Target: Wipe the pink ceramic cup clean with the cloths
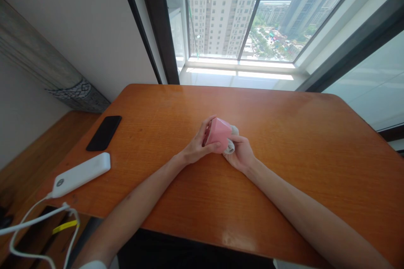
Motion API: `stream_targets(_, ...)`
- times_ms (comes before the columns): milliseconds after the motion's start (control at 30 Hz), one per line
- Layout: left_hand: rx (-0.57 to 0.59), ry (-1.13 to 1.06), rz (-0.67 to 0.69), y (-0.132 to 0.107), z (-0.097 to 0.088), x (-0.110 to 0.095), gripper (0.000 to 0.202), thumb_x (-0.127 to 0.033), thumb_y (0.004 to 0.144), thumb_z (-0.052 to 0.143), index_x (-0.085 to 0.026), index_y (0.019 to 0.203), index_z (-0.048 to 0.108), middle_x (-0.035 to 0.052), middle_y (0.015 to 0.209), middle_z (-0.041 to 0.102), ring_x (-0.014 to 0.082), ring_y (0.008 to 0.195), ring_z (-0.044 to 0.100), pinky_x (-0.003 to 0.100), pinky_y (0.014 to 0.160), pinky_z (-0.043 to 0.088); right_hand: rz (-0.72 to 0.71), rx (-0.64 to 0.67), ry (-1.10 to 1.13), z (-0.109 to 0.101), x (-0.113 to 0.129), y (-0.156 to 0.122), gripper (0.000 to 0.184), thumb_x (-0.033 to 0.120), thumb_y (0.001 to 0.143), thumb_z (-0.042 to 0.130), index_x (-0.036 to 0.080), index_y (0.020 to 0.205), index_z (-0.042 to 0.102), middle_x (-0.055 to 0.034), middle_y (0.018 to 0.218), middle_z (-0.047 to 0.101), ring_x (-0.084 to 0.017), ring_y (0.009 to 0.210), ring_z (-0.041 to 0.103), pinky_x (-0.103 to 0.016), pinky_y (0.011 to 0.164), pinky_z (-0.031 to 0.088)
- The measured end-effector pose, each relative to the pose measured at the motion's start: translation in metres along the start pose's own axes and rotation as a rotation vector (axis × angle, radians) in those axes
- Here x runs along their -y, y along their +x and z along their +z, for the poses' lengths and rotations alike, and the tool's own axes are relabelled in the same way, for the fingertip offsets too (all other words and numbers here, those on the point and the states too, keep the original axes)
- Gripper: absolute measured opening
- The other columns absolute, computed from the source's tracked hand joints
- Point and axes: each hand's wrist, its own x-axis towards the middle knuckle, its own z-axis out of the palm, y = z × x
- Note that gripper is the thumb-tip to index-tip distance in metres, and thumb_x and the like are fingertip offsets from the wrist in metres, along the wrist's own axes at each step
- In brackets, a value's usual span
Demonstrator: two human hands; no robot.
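At the middle of the orange wooden table (pixel 284 168), the left hand (pixel 198 145) is gripping a pink plastic container (pixel 219 132) — fingers closed around it — while the right hand (pixel 241 153) is pinching a crumpled white cloth (pixel 230 147) against its right end.

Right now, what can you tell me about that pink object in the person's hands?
The pink object is smooth and tapering, with a surface that looks like glossy plastic; exactly what it is cannot be told from here. The end towards the left hand shows a darker opening or hollow. It sits tilted over the middle of the orange wooden table, wrapped by the fingers of the left hand. At its other end, a crumpled white-grey cloth touches it, with the right hand closed around that end.
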Motion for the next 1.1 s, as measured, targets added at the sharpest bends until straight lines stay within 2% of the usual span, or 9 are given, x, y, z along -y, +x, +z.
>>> stream_targets(133, 0.006, -0.005, -0.009, 0.0, -0.001, 0.001, 0.097, -0.055, 0.093, 0.082, -0.031, 0.17, 0.029, 0.0128, 0.159, 0.053, 0.0337, 0.14, 0.058, 0.048, 0.12, 0.051, -0.075, -0.018, -0.083, 0.0, 0.002, -0.001, 0.021, 0.025, 0.078, 0.076, 0.024, 0.099, 0.073, -0.0014, 0.079, 0.08, -0.021, 0.064, 0.074, -0.034, 0.061, 0.066)
stream_targets(300, -0.041, 0.033, -0.01, -0.003, -0.002, -0.001, 0.089, -0.062, 0.098, 0.073, -0.03, 0.171, 0.034, 0.0123, 0.167, 0.05, 0.0357, 0.15, 0.052, 0.051, 0.13, 0.041, -0.261, 0.004, -0.311, -0.003, -0.002, -0.005, 0.016, 0.026, 0.085, 0.076, 0.023, 0.1, 0.074, -0.0022, 0.086, 0.079, -0.02, 0.07, 0.073, -0.031, 0.065, 0.063)
stream_targets(400, -0.044, 0.054, -0.007, -0.004, -0.002, -0.002, 0.08, -0.067, 0.102, 0.064, -0.029, 0.169, 0.041, 0.0125, 0.161, 0.059, 0.0366, 0.149, 0.055, 0.054, 0.133, 0.037, -0.38, 0.102, -0.527, -0.007, 0.001, -0.009, 0.009, 0.031, 0.094, 0.073, 0.022, 0.093, 0.074, -0.0019, 0.075, 0.073, -0.019, 0.062, 0.066, -0.03, 0.059, 0.056)
stream_targets(500, -0.048, 0.035, 0.009, -0.004, -0.004, 0.0, 0.075, -0.068, 0.103, 0.06, -0.027, 0.165, 0.048, 0.0121, 0.151, 0.068, 0.0367, 0.147, 0.059, 0.055, 0.134, 0.035, -0.496, 0.262, -0.76, -0.01, 0.008, -0.012, 0.021, 0.029, 0.097, 0.07, 0.023, 0.077, 0.068, -0.0007, 0.068, 0.064, -0.016, 0.058, 0.056, -0.028, 0.059, 0.049)
stream_targets(600, -0.037, -0.024, 0.015, -0.003, -0.005, 0.003, 0.075, -0.066, 0.103, 0.061, -0.025, 0.165, 0.05, 0.0125, 0.147, 0.071, 0.0371, 0.149, 0.058, 0.055, 0.133, 0.037, -0.586, 0.385, -0.949, -0.011, 0.014, -0.013, 0.02, 0.023, 0.092, 0.07, 0.023, 0.073, 0.062, -0.002, 0.074, 0.061, -0.016, 0.064, 0.051, -0.028, 0.063, 0.045)
stream_targets(700, -0.031, -0.076, 0.0, -0.003, -0.006, 0.003, 0.078, -0.065, 0.102, 0.063, -0.024, 0.167, 0.048, 0.0134, 0.151, 0.07, 0.038, 0.148, 0.059, 0.056, 0.13, 0.04, -0.63, 0.416, -1.035, -0.01, 0.015, -0.013, 0.016, 0.019, 0.09, 0.068, 0.023, 0.076, 0.062, -0.0033, 0.079, 0.061, -0.017, 0.067, 0.048, -0.028, 0.063, 0.041)
stream_targets(933, 0.008, -0.118, -0.014, -0.006, -0.007, -0.002, 0.087, -0.073, 0.098, 0.065, -0.028, 0.17, 0.044, 0.0137, 0.164, 0.061, 0.0392, 0.156, 0.053, 0.058, 0.135, 0.035, -0.546, 0.247, -0.813, 0.0, 0.001, -0.019, 0.031, 0.028, 0.101, 0.061, 0.023, 0.071, 0.061, -0.0008, 0.067, 0.061, -0.016, 0.058, 0.055, -0.029, 0.059, 0.045)
stream_targets(1033, 0.023, -0.121, -0.011, -0.006, -0.007, -0.004, 0.091, -0.078, 0.097, 0.065, -0.029, 0.171, 0.042, 0.0142, 0.165, 0.06, 0.0392, 0.155, 0.055, 0.058, 0.132, 0.04, -0.473, 0.134, -0.656, 0.008, -0.005, -0.016, 0.01, 0.027, 0.099, 0.061, 0.023, 0.094, 0.069, -0.0017, 0.077, 0.072, -0.019, 0.063, 0.066, -0.031, 0.062, 0.056)
stream_targets(1100, 0.014, -0.081, -0.008, -0.006, -0.008, -0.005, 0.094, -0.079, 0.095, 0.067, -0.03, 0.171, 0.041, 0.0131, 0.167, 0.057, 0.0393, 0.158, 0.051, 0.058, 0.136, 0.036, -0.334, 0.065, -0.433, 0.012, -0.007, -0.012, 0.017, 0.025, 0.091, 0.066, 0.023, 0.107, 0.071, -0.0038, 0.09, 0.079, -0.022, 0.073, 0.074, -0.035, 0.069, 0.064)
